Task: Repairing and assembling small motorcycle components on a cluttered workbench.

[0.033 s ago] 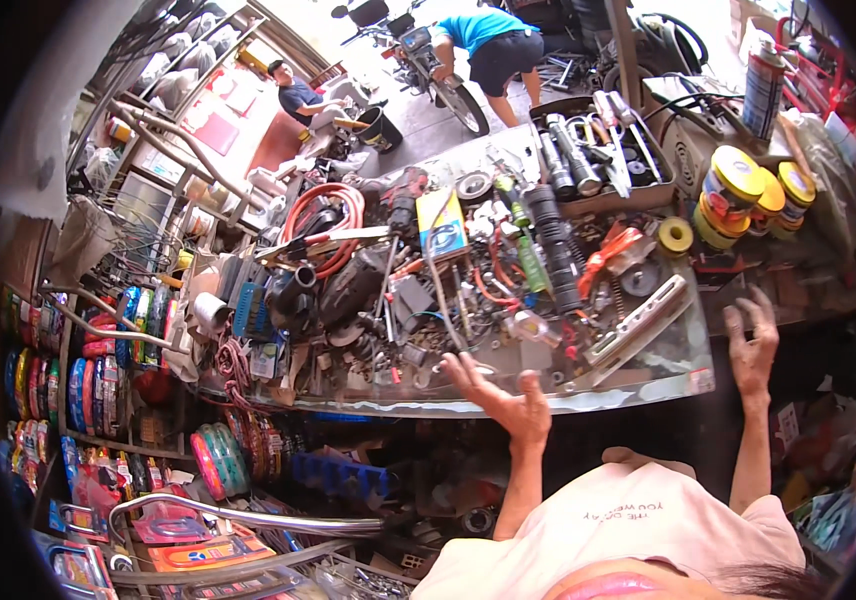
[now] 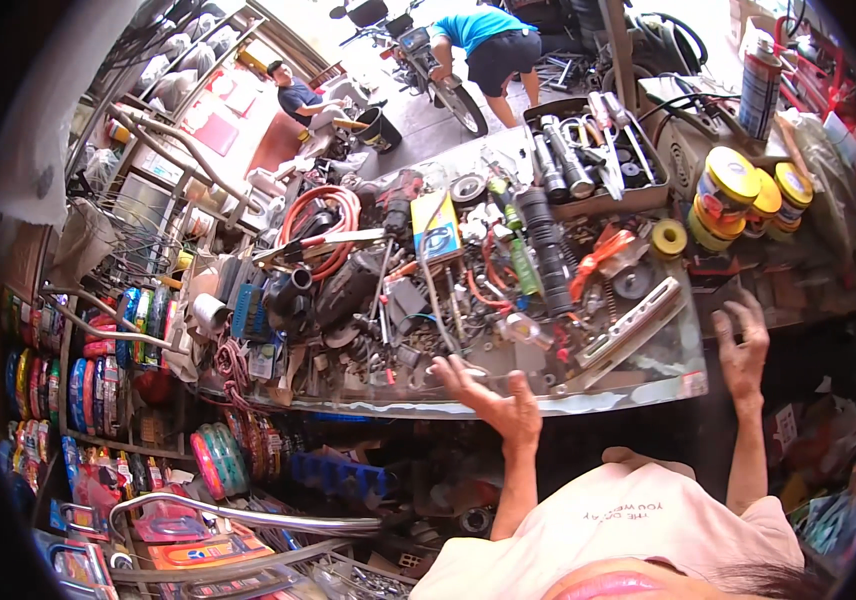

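Both hands are held open and empty: the left hand (image 2: pixel 496 400) is spread over the front edge of the cluttered table (image 2: pixel 638 385), just beside a small metal cylinder (image 2: pixel 526 328); the right hand (image 2: pixel 743 345) is raised near a long metal bar (image 2: pixel 633 322).

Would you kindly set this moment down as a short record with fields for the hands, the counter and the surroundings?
Left hand: left hand open, fingers spread, at the near edge of the glass counter, holding nothing.
Right hand: right hand open, raised past the counter's right corner, holding nothing.
Nearest to left hand: loose metal parts and a grey cable.
Counter load: green bottle, black cylinder, coiled red hose, yellow-lidded tins.
Surroundings: a person in a blue shirt bending by a motorcycle.
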The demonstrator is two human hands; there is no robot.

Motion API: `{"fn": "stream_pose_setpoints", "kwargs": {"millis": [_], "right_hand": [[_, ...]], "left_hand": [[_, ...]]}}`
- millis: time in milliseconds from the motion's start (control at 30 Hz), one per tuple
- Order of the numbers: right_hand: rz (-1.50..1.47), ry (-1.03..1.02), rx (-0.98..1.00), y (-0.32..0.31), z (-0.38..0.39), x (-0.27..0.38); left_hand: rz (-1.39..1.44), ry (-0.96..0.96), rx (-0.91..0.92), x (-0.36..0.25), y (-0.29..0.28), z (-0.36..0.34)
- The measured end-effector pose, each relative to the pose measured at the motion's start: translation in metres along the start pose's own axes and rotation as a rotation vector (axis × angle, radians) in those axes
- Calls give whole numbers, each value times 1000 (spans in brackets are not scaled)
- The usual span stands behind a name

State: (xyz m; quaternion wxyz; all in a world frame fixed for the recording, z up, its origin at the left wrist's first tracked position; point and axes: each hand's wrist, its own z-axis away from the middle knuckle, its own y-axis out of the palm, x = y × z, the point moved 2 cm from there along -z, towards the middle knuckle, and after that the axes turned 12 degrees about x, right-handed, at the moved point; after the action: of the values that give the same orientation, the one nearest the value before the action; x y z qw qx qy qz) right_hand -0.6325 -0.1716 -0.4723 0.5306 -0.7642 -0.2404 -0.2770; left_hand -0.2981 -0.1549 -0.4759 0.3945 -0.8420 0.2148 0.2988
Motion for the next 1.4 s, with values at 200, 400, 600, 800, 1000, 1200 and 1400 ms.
{"fn": "stream_pose_setpoints", "kwargs": {"millis": [200, 400, 600, 800, 1000, 1200, 1400], "right_hand": [[-317, -72, 186, 30, 11, 7], [-222, -229, 231, 19, 11, 31], [-181, -447, 343, 27, 7, 41], [-224, -602, 368, 28, 3, 39], [-279, -488, 265, 23, 4, 32], [-178, -489, 385, 24, 5, 33], [-125, -528, 428, 24, 2, 40]], "left_hand": [[-291, -90, -7, -3, 4, -1], [-398, -162, -39, -4, 7, -2], [-311, -130, -77, -1, 8, -5], [-325, -104, -133, -7, 6, -6], [-291, -70, -173, 0, 8, -1], [-261, -104, -159, 2, 8, 4], [-292, -123, -83, 4, 10, -4]]}}
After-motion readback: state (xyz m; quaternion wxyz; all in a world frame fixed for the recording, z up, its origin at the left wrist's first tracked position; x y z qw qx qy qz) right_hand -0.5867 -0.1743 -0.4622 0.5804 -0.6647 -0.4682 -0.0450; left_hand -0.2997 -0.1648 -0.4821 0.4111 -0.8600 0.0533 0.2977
